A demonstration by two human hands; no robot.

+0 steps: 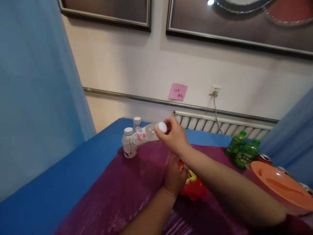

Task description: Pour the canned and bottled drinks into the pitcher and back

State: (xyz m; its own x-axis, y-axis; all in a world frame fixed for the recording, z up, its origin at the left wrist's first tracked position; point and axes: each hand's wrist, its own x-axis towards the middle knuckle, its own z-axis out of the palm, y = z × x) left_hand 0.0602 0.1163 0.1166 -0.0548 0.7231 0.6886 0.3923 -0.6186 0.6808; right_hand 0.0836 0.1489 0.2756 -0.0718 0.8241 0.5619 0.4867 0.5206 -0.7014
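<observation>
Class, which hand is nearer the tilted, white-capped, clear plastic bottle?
Right. The right hand grips the clear plastic bottle by its white-capped end; the left hand is lower, apart from it, holding a red, yellow-printed object.

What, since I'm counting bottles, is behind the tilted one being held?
Behind the tilted bottle in the right hand, a standing bottle shows its white cap and upper part. Its lower part is covered, so its base cannot be seen.

Our right arm [220, 179] and left hand [176, 176] hide part of the red thing [195, 190]. Our view cuts off both wall pictures [105, 11]. We can't read the blurry, tilted bottle [146, 133].
</observation>
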